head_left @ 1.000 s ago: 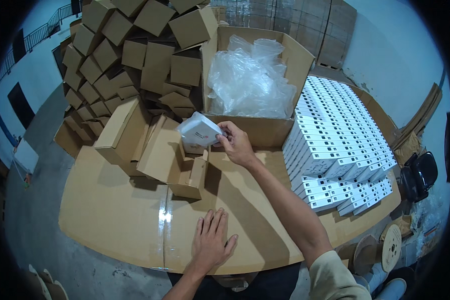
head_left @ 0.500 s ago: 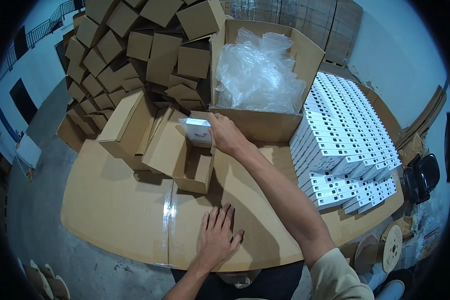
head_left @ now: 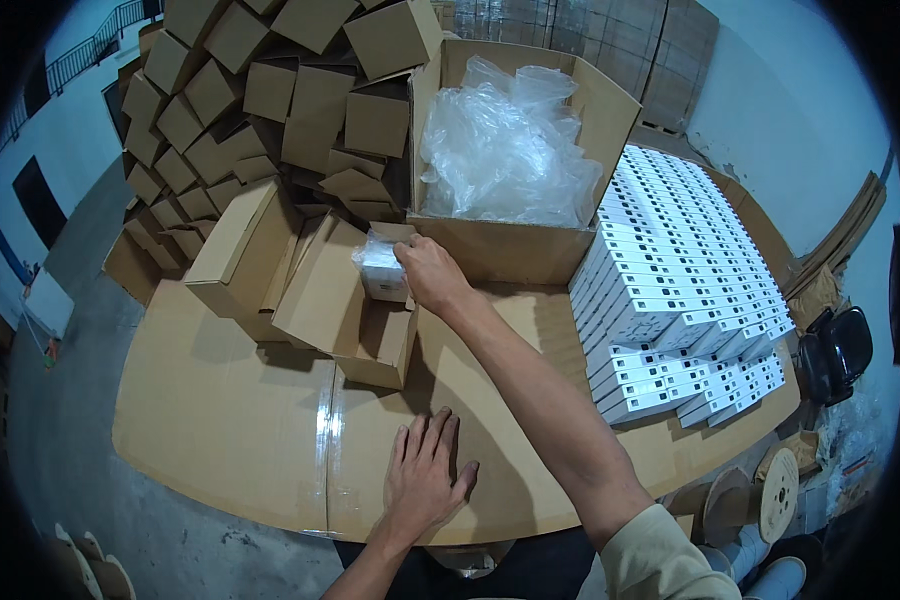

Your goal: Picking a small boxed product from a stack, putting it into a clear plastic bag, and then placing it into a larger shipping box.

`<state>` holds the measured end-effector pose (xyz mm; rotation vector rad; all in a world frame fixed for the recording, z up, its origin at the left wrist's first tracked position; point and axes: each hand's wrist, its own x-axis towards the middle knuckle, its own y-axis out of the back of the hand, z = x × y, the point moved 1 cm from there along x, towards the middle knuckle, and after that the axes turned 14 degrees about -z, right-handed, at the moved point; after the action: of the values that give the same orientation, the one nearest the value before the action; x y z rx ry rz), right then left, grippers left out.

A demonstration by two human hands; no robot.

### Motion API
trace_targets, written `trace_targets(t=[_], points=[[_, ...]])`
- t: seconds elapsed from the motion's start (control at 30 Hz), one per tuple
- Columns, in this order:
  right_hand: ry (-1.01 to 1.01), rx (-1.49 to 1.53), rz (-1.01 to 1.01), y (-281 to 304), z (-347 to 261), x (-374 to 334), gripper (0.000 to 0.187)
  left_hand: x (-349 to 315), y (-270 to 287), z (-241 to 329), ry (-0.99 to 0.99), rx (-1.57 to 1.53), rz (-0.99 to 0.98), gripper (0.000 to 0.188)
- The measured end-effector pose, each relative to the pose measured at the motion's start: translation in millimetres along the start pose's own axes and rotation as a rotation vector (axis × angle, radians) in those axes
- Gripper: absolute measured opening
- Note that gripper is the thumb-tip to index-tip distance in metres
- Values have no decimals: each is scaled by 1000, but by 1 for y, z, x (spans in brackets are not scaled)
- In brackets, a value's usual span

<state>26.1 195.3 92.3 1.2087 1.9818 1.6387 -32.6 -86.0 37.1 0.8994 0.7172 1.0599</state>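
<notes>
My right hand (head_left: 436, 277) grips a small white box in a clear plastic bag (head_left: 380, 268) by its right side. The bagged box sits at the mouth of an open brown cardboard box (head_left: 315, 290), partly inside its far end; whether it touches the bottom is hidden. My left hand (head_left: 425, 468) lies flat, fingers stretched, on the cardboard-covered table (head_left: 240, 430), holding nothing. Just left of the open box stands another brown cardboard box (head_left: 235, 240), flaps up. Behind my right hand, a large carton (head_left: 510, 250) is heaped with clear plastic bags (head_left: 510, 145).
Stacked rows of white boxes (head_left: 690, 260) cover the table's right side. A tall pile of brown cardboard boxes (head_left: 270, 100) rises at the back left. A black chair (head_left: 838, 350) and cable spools (head_left: 778, 490) stand on the floor at the right.
My right hand has lowered the bagged white box a little, deeper into the open cardboard box. My left hand rests flat as before. The whole view has shifted slightly.
</notes>
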Motion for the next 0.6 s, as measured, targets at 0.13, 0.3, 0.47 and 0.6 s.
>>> trace_targets(t=[0.13, 0.3, 0.47, 0.6], points=[[-58, -64, -19, -5, 8, 1, 9, 2, -1, 3, -23, -9, -4, 74], [-117, -2, -158, 16, -12, -13, 18, -2, -2, -1, -2, 13, -1, 74], [-64, 149, 69, 38, -12, -60, 46, 4, -3, 1, -7, 33, -27, 72], [-18, 152, 231, 79, -24, -120, 46, 2, -2, 0, 12, 46, 1, 71]])
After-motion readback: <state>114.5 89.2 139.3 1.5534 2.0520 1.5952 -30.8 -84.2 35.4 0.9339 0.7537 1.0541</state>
